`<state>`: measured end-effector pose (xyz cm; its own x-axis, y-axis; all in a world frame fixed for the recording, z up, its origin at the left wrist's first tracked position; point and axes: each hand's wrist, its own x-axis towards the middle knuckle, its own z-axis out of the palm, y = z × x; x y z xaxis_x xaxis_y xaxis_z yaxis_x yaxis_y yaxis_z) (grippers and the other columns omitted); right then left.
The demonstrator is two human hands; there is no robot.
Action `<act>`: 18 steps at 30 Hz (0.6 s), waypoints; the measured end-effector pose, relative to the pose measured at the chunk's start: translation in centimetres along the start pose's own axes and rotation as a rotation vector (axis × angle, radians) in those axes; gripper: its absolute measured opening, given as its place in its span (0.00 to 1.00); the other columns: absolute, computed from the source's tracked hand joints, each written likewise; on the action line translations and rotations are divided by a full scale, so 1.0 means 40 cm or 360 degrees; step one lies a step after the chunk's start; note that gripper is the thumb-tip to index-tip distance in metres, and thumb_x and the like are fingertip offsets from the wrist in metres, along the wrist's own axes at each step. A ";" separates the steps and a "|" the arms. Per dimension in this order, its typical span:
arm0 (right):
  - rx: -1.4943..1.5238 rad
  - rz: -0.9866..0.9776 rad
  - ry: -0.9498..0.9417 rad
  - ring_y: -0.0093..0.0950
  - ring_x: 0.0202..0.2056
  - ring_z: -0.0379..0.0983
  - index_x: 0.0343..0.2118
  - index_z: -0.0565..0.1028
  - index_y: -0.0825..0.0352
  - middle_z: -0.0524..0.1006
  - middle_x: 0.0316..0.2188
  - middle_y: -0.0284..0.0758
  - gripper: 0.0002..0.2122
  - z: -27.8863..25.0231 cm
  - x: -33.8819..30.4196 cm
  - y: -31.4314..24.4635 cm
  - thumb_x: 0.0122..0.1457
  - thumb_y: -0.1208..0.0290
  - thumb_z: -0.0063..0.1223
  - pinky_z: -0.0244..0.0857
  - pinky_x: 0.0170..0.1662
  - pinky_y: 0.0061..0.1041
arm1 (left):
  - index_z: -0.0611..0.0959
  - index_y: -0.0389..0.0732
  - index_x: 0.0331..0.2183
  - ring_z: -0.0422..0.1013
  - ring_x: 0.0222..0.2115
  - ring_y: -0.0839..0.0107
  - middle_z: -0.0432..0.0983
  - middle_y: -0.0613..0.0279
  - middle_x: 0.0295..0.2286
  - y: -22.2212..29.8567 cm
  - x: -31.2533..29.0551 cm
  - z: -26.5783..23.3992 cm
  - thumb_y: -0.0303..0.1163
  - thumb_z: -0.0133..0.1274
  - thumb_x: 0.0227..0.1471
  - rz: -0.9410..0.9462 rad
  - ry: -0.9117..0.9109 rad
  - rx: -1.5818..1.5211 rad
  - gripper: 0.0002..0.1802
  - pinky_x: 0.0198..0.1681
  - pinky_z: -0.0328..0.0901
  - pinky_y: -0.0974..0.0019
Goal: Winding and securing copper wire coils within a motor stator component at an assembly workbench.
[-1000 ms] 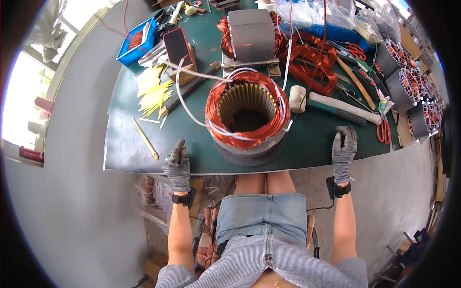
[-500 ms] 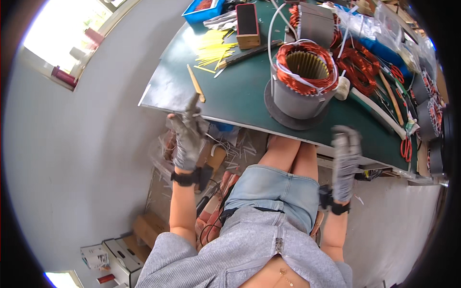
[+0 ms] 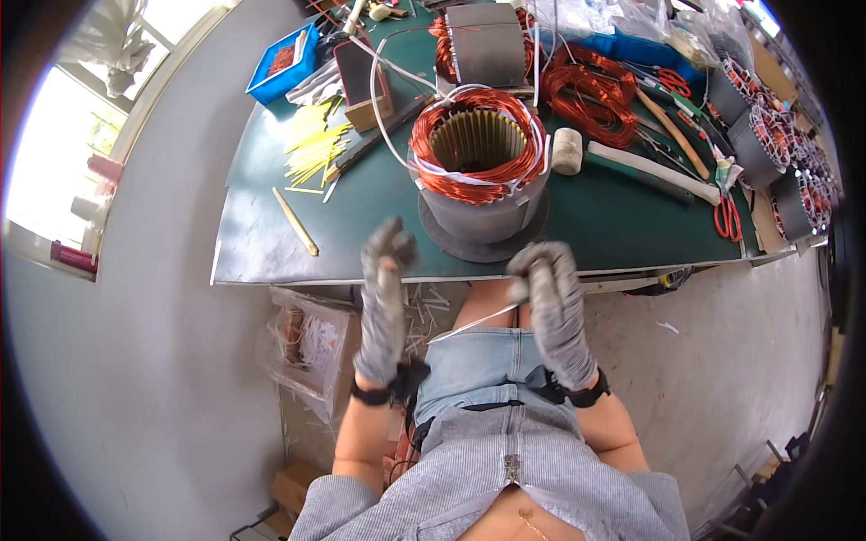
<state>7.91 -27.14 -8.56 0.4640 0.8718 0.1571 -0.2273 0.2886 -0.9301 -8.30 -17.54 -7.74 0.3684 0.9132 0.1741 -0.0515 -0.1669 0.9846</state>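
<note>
Head view looking down: both grey-gloved hands raised near the green worktop (image 3: 271, 243) edge; left hand (image 3: 383, 307) curled, grip unclear; right hand (image 3: 546, 311) fisted on a thin white strip (image 3: 469, 326); grey motor stator with copper windings (image 3: 478, 167) sits just beyond, white mallet (image 3: 622, 162) beside it.

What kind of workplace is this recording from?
Most likely a motor rewinding or repair workshop: a stator wound with copper wire stands on the green bench, with loose copper coils and a white mallet beside it.

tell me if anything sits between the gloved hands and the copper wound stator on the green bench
Nothing visible does. The left hand and right hand are raised at the bench's near edge, right in front of the stator, with only bare green mat between.
</note>
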 end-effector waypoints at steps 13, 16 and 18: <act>-0.0847 -0.0543 0.0199 0.25 0.25 0.65 0.27 0.68 0.68 0.69 0.22 0.34 0.06 -0.043 0.163 -0.004 0.47 0.75 0.54 0.61 0.29 0.23 | 0.60 0.38 0.53 0.51 0.53 0.58 0.56 0.49 0.49 -0.056 0.102 0.115 0.35 0.41 0.53 0.0509 0.0146 0.0311 0.26 0.55 0.45 0.58; -0.1020 -0.0753 0.0253 0.31 0.28 0.68 0.29 0.70 0.67 0.70 0.27 0.36 0.09 -0.050 0.163 -0.011 0.45 0.73 0.56 0.64 0.33 0.26 | 0.67 0.39 0.43 0.56 0.48 0.54 0.62 0.52 0.44 -0.005 0.071 0.119 0.29 0.47 0.46 0.1396 0.0478 0.1135 0.19 0.51 0.51 0.54; -0.1274 -0.0943 0.0275 0.31 0.32 0.70 0.31 0.71 0.65 0.70 0.30 0.36 0.10 -0.036 0.162 -0.032 0.44 0.73 0.57 0.65 0.36 0.25 | 0.67 0.39 0.42 0.58 0.47 0.54 0.63 0.53 0.43 0.060 0.131 0.102 0.27 0.48 0.44 0.1669 0.0169 0.1379 0.20 0.51 0.51 0.52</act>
<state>12.45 -22.42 -6.80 0.4479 0.5866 0.6748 0.6918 0.2508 -0.6771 -2.73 -14.66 -4.53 0.4423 0.2321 0.8663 0.3480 -0.9347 0.0727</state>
